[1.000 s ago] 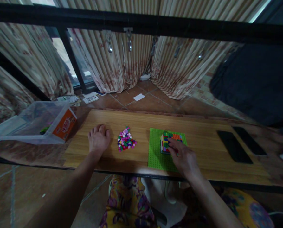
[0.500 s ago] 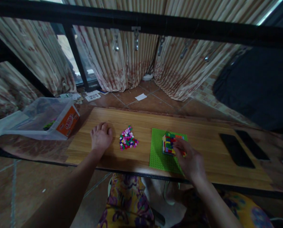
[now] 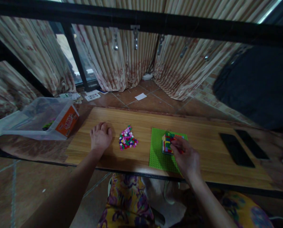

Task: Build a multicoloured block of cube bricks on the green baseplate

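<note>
On a green studded baseplate (image 3: 157, 155) stands a small multicoloured block of toy bricks (image 3: 166, 144). My right hand (image 3: 186, 155) is over its right side, thumb and fingertips drawn together at the bricks; whatever lies between them is too small or hidden to make out. To the left, a loose heap of tiny coloured bricks (image 3: 127, 138) lies on the wood. Beside that heap, my left hand (image 3: 100, 136) rests palm down on the board, fingers a little curled and holding nothing.
A clear plastic bin (image 3: 41, 133) with an orange label stands at the left end, a few green pieces inside. Two dark flat phone-like slabs (image 3: 236, 150) lie to the right on the wooden board (image 3: 136, 161). A dark metal rail (image 3: 141, 20) crosses above, before striped curtains.
My right hand has shifted slightly left and down across the brick block, covering more of its right side. My left hand stays where it was.
</note>
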The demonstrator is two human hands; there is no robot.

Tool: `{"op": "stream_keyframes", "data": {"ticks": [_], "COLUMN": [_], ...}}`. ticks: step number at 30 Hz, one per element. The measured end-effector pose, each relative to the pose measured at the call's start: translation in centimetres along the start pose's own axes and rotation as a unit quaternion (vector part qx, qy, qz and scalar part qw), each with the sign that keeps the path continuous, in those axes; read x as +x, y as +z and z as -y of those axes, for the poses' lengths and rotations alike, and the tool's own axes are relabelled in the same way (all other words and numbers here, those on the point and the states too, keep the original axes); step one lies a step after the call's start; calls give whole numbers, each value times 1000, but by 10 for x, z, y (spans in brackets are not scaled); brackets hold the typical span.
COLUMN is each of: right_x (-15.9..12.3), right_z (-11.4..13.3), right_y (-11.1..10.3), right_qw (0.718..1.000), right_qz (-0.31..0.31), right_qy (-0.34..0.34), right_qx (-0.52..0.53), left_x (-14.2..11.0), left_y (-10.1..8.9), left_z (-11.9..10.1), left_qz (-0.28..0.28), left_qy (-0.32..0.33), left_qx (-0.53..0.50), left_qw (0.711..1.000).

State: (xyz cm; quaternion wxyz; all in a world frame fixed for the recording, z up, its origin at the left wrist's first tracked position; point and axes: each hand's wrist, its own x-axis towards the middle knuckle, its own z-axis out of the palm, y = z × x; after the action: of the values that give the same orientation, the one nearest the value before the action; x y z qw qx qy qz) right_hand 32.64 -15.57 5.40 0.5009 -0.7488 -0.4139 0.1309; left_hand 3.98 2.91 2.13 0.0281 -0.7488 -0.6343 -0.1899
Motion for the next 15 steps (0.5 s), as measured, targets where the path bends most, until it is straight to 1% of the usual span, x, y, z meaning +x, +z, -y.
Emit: {"op": "stream_keyframes", "data": {"ticks": [7,11,15], "right_x": [-1,2,2], "right_z": [3,8,13], "right_y": [3,2,3], "right_qw": [1000,999,997], "right_qz": [-11,4,-2], "right_qy": [24,30,9], "right_qx": [7,-31,-81], "left_x": [-1,-1,-1], "left_y": [1,1,-1], "left_z": [1,0,-1], "left_qz": [4,4,6], "left_qy": [-1,-2,-3], "left_qx": [-3,0,-3], "left_qw": [1000,1000,1000]}}
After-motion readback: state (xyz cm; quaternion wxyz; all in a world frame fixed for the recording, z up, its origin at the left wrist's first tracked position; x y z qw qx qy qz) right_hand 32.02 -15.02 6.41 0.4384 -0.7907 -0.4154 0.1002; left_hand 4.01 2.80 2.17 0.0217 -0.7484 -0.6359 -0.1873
